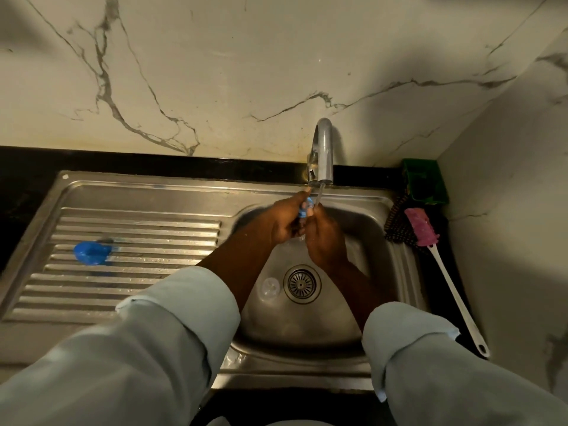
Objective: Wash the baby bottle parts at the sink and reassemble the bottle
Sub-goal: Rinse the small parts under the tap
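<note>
Grip: blue bottle part (305, 207) pinched by left hand (285, 221), right hand (322, 238) curled against it, possibly also gripping, under tap (322, 149) stream. Blue cap (92, 253) laid on drainboard (138, 272); clear disc (270, 286) left in sink (353, 229). Washing midway judged; reassembly not begun.

I see a small blue bottle part (305, 208) held up under the tap's thin stream, pinched between both hands, mostly hidden by fingers. A blue cap (91, 253) lies on the ribbed drainboard, well off to the left. A clear round piece (270, 287) rests on the sink floor just left of the drain
</note>
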`<state>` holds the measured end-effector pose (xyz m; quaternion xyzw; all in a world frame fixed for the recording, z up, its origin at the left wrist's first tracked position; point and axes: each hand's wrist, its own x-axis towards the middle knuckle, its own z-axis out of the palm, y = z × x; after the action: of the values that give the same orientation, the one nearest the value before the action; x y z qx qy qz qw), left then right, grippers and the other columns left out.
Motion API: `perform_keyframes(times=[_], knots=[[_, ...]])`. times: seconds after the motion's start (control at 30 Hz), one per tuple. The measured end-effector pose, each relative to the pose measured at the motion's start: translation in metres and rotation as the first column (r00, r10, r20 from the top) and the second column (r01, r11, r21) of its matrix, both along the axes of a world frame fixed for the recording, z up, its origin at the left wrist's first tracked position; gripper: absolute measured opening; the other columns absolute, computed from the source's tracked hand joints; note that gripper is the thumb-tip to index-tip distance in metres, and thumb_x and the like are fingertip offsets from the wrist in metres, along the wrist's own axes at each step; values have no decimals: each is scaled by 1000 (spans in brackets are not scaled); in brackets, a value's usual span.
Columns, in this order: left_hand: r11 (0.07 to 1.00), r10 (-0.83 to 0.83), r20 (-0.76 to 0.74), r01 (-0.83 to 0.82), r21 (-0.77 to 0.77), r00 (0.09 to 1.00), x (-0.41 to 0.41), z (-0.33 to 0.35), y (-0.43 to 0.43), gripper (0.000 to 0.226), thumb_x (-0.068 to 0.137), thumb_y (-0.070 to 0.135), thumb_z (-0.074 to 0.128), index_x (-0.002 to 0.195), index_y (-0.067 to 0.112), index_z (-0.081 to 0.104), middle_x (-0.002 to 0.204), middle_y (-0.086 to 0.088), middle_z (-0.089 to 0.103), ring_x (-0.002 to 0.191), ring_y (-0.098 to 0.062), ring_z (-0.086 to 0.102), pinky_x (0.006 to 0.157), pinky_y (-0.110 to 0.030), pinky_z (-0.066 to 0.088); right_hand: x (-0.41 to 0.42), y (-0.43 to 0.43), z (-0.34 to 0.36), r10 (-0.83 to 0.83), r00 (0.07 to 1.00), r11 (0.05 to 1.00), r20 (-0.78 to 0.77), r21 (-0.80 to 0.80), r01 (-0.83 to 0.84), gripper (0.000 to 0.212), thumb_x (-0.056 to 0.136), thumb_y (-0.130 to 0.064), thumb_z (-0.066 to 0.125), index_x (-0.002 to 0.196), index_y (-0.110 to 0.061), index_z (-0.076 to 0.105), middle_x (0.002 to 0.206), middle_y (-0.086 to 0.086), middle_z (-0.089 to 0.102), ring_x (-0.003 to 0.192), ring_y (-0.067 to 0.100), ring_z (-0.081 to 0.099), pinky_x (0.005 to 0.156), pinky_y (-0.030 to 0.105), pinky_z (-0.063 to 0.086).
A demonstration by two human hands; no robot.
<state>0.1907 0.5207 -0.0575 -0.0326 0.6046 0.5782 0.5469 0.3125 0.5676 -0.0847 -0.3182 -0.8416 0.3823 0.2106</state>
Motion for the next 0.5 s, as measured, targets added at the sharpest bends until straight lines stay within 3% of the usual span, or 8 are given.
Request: perform_keyframes(times=[0.03,0.07,0.13,0.2,0.27,0.3,0.4,0.5], knots=[[1000,-4,-6,4,-2,1000,2,0,2,54,92,55,65,122,11,66,111,-13,73,98,-24,70,86,-40,59,1,-2,2,-14,999,998,-41,-65,11,27,107,-18,44,122,-6,63,110,13,71,95,13,62,86,15,51],[1000,-24,-16,24,-1,1000,4,-2,3,53,93,57,62,124,15,65,109,-12,72,97,-23,69,94,-43,57,1,0,0,-27,999,991,-32,-129,23,29,107,-19,44,121,-5,64,113,15,70,97,13,61,86,13,47],[998,-52,-54,51,-25,997,8,-9,3,54,92,61,61,124,18,65,110,-11,71,101,-24,68,99,-44,54,-6,9,0,-54,995,944,89,-321,80,43,106,-35,39,128,-4,60,124,17,64,108,23,59,92,26,44],[999,-28,-97,24,-42,995,13,-17,1,51,90,59,64,119,17,66,116,-12,71,108,-28,67,97,-43,55,-15,16,0,-188,973,786,130,-575,229,67,99,-55,36,138,-3,52,132,21,59,112,30,58,98,37,47],[1000,19,-101,-19,1,995,18,-22,-1,44,93,53,63,119,17,66,118,-12,71,108,-28,68,93,-42,56,-24,16,1,-381,915,549,136,-762,342,60,103,-51,40,136,-3,54,114,18,63,92,23,61,82,35,52],[1000,20,-109,-17,25,994,18,-23,-2,42,96,49,61,121,16,65,119,-12,70,107,-27,67,87,-38,56,-25,15,4,-403,903,524,150,-771,362,50,106,-44,41,134,-5,56,108,14,63,90,20,61,77,32,50],[996,-14,-127,26,90,992,16,-25,-3,39,101,38,56,128,11,63,122,-16,68,104,-25,66,78,-34,53,-24,9,6,-348,934,541,86,-795,275,34,106,-34,46,134,-14,49,123,15,62,105,25,63,74,28,49],[980,84,-47,-74,182,995,13,-25,-9,18,100,21,60,113,12,70,109,-11,74,96,-21,71,82,-33,59,-18,13,4,-207,978,637,-35,-763,107,34,108,-27,46,141,-23,42,116,11,59,88,13,62,57,16,50]])
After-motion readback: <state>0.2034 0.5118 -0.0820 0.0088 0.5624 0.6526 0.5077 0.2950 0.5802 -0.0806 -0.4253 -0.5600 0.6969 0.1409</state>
